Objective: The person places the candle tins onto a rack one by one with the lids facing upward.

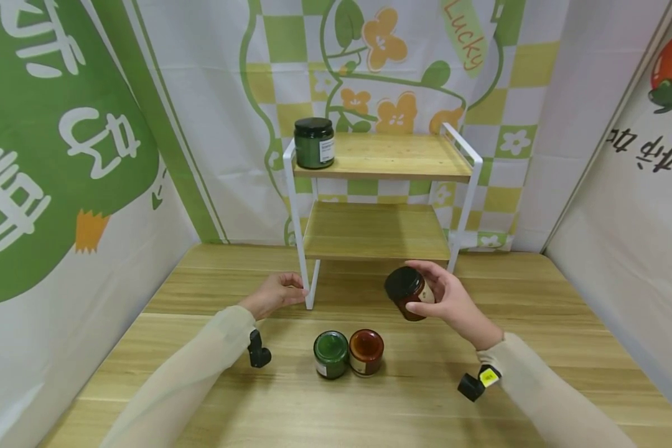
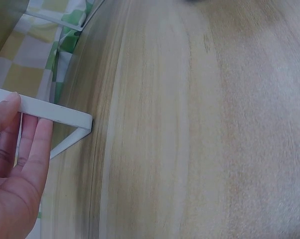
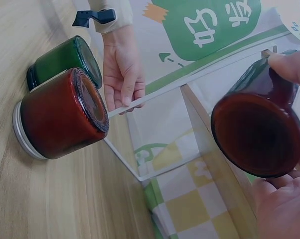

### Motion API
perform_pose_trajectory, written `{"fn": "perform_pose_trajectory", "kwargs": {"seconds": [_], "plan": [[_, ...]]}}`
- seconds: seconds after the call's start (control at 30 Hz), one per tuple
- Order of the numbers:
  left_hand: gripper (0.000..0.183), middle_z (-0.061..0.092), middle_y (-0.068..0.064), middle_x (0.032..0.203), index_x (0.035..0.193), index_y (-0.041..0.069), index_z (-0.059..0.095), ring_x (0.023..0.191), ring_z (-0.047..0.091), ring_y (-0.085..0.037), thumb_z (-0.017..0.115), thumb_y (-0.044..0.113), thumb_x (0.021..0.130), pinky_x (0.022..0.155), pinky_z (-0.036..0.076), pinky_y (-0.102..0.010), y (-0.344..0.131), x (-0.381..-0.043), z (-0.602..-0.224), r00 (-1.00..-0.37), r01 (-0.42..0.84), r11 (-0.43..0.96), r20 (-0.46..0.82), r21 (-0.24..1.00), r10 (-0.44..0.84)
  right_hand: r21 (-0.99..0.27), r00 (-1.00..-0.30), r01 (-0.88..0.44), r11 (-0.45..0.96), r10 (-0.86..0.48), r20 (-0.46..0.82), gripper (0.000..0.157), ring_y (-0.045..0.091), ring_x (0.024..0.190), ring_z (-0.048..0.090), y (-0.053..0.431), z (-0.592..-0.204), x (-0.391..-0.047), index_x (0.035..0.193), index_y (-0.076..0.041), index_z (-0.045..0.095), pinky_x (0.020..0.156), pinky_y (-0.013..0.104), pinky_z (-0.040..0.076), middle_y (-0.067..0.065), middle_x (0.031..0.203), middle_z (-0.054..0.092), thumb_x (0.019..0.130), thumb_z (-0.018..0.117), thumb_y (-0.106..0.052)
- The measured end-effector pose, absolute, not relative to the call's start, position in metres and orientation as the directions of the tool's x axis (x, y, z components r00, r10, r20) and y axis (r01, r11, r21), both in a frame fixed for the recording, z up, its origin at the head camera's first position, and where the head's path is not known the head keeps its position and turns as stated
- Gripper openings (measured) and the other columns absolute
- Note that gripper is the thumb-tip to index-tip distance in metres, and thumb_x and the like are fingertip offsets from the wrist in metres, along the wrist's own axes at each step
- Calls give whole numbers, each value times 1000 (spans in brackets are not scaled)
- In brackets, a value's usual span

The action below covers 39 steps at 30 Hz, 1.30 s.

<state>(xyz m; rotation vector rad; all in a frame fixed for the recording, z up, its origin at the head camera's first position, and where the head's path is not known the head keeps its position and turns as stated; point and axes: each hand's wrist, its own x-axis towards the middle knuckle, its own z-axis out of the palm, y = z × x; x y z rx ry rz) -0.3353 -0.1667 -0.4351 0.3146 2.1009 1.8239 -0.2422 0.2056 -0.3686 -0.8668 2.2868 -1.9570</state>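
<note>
My right hand (image 1: 448,302) grips a dark amber glass jar (image 1: 413,292) with a black lid, in the air before the shelf's lower right. The jar is tilted; its round base (image 3: 257,129) faces the right wrist camera. My left hand (image 1: 277,294) pinches the white front left leg (image 2: 55,112) of a two-tier shelf rack (image 1: 378,249) between thumb and fingers, low near the table. Between the hands, nearer the front, a green jar (image 1: 331,353) and an amber jar (image 1: 366,352) stand upside down, side by side. Another green jar (image 1: 314,143), black lid up, sits at the top board's left end.
The rack stands on a wooden table (image 1: 201,280) against a patterned cloth backdrop (image 1: 392,37). Cloth walls rise on the left (image 1: 50,137) and right (image 1: 621,205). The middle board (image 1: 375,230) lies beneath the top one. Both forearms carry black wrist-worn devices.
</note>
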Motion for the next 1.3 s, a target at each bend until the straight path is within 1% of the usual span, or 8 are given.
{"fn": "perform_pose_trajectory", "kwargs": {"seconds": [0.07, 0.17, 0.3, 0.5, 0.67, 0.73, 1.17, 1.3], "plan": [[10, 53, -5, 100, 99, 4, 53, 91, 61, -16, 60, 0, 93, 96, 54, -38, -166, -335, -435, -917, -53, 155, -110, 986, 383, -917, -847, -395, 63, -412, 336, 67, 6, 113, 57, 205, -368, -242, 140, 2, 40, 85, 16, 53, -1, 127, 54, 82, 74, 2], [10, 53, -5, 100, 100, 3, 53, 89, 61, -14, 61, 1, 93, 97, 53, -41, -166, -335, -435, -915, -53, 158, -111, 986, 388, -918, -851, -392, 66, -406, 334, 64, 6, 105, 60, 205, -368, -242, 138, 2, 43, 78, 17, 54, -4, 124, 57, 82, 74, 2], [11, 54, -5, 99, 100, 2, 53, 89, 60, -14, 61, 0, 93, 97, 53, -40, -167, -336, -435, -913, -61, 150, -116, 987, 392, -916, -848, -399, 42, -397, 351, 63, 6, 104, 61, 204, -369, -242, 136, 4, 43, 78, 17, 55, -5, 123, 57, 81, 74, 4], [9, 53, -5, 98, 100, 1, 53, 89, 60, -14, 59, -1, 94, 97, 53, -40, -167, -337, -436, -911, -53, 147, -108, 988, 399, -908, -840, -419, 20, -388, 379, 63, 5, 107, 59, 204, -369, -242, 133, 6, 43, 85, 16, 53, -5, 123, 57, 79, 74, 6], [9, 54, -5, 98, 100, 1, 53, 88, 61, -14, 59, -2, 94, 99, 52, -42, -166, -336, -435, -914, -64, 141, -115, 988, 389, -893, -841, -445, 63, -373, 393, 62, 4, 116, 54, 205, -369, -242, 134, 5, 44, 99, 13, 43, -5, 125, 56, 79, 75, 4], [8, 54, -5, 98, 100, 1, 54, 89, 61, -14, 59, -2, 94, 99, 52, -42, -166, -336, -435, -914, -66, 141, -116, 988, 389, -889, -841, -451, 76, -369, 395, 62, 4, 118, 53, 205, -369, -242, 134, 4, 45, 102, 13, 41, -5, 125, 55, 80, 75, 3], [14, 53, -5, 98, 103, -2, 53, 95, 60, -20, 62, 2, 93, 97, 53, -38, -169, -336, -435, -910, -57, 132, -106, 990, 402, -901, -849, -432, 39, -355, 392, 59, 5, 115, 55, 205, -368, -242, 132, 3, 46, 98, 13, 45, -6, 126, 56, 80, 74, 6], [13, 53, -5, 98, 103, -1, 53, 95, 61, -20, 61, 1, 93, 99, 52, -40, -169, -335, -435, -910, -56, 135, -106, 989, 402, -901, -849, -433, 31, -351, 396, 60, 5, 114, 56, 204, -367, -242, 132, 4, 45, 97, 13, 46, -6, 126, 56, 80, 74, 6]]}}
